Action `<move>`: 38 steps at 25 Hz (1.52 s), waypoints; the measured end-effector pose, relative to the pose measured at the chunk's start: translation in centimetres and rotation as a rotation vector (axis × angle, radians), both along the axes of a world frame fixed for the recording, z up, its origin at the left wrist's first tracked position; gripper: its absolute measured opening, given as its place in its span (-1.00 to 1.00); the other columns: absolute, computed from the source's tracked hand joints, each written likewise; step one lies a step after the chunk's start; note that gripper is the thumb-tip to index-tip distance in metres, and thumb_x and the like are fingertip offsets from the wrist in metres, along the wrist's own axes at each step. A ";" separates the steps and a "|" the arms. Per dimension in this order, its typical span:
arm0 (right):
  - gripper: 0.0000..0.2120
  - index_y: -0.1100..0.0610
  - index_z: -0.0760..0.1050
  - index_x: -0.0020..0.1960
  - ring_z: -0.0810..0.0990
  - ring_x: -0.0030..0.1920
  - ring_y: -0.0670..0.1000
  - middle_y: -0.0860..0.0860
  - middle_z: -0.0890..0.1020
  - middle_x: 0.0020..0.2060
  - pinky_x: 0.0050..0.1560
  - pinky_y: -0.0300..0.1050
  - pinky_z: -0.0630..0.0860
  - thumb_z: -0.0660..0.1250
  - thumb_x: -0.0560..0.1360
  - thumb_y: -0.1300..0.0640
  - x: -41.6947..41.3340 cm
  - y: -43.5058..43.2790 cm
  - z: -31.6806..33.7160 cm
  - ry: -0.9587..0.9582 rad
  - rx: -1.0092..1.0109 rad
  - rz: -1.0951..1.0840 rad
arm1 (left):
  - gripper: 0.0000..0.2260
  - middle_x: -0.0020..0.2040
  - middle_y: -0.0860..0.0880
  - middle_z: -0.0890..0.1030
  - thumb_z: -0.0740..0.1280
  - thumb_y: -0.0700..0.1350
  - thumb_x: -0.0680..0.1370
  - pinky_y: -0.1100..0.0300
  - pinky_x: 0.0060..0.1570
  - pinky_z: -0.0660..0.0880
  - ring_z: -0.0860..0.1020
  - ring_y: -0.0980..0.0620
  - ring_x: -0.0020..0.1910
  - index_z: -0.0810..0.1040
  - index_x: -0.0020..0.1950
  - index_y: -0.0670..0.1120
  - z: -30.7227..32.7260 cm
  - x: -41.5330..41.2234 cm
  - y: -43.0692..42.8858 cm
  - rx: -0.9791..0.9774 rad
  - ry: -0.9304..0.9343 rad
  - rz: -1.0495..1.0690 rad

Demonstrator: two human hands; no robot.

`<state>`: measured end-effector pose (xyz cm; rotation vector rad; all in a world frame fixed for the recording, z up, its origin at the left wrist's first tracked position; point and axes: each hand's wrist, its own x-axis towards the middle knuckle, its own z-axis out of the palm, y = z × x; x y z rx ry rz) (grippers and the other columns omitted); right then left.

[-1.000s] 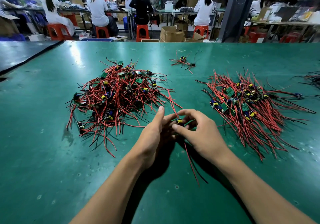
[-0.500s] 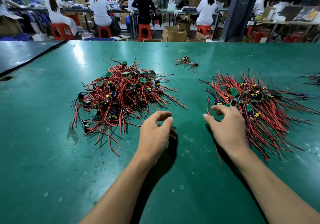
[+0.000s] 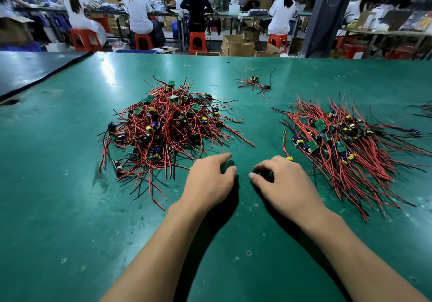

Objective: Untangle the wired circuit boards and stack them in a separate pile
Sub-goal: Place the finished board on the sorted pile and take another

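Left hand [image 3: 208,180] and right hand [image 3: 280,182] rest loosely curled, seemingly empty, on green table [image 3: 70,208]; seated workers [image 3: 139,11] behind.

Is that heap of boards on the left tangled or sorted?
Tangled: the left heap has red wires crossing every way, boards buried at all angles.

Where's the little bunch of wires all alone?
In the head view the little bunch lies far back on the green table, right of centre, behind the gap between the tangled pile and sorted pile.
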<state>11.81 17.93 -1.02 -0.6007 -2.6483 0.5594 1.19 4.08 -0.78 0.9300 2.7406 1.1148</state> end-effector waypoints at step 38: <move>-0.74 0.16 0.70 0.06 0.36 -0.46 -0.14 0.01 0.55 -0.25 -0.48 -0.31 0.34 0.34 0.44 0.16 0.7 1.4 2.9 0.277 -1.771 0.368 | -0.72 -0.24 -0.04 0.67 0.37 0.15 0.52 0.28 -0.49 0.34 0.48 0.08 -0.53 0.70 -0.15 -0.04 1.1 3.9 0.4 0.790 -0.832 -0.152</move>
